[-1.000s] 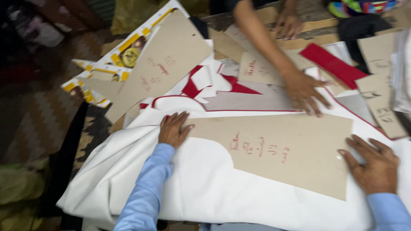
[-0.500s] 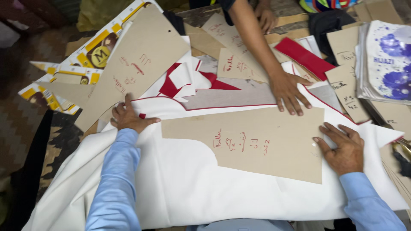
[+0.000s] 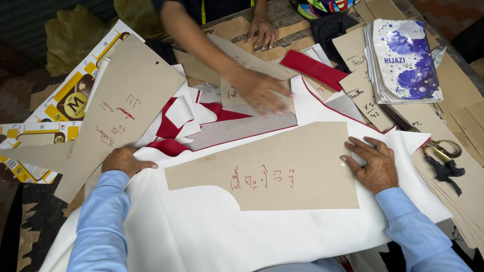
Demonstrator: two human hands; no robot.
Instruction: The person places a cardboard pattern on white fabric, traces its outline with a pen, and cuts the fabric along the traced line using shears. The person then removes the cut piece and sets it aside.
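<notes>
White cloth [image 3: 212, 236] under pattern [image 3: 282, 171]; hands at its edges.

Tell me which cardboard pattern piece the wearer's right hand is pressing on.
The large tan pattern piece lying flat on the white cloth, red handwriting mid-sheet. The right hand rests on its right edge; the other pieces lie farther off.

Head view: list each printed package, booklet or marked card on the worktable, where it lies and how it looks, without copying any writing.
Flattened yellow, white and brown printed carton: far left, partly under card.
Stack of white booklets with blue flower covers: upper right.
Tan cardboard pattern with red handwriting: centre, on white cloth, right hand on its edge.
Tall tan pattern card with red marks: left, above left hand.
</notes>
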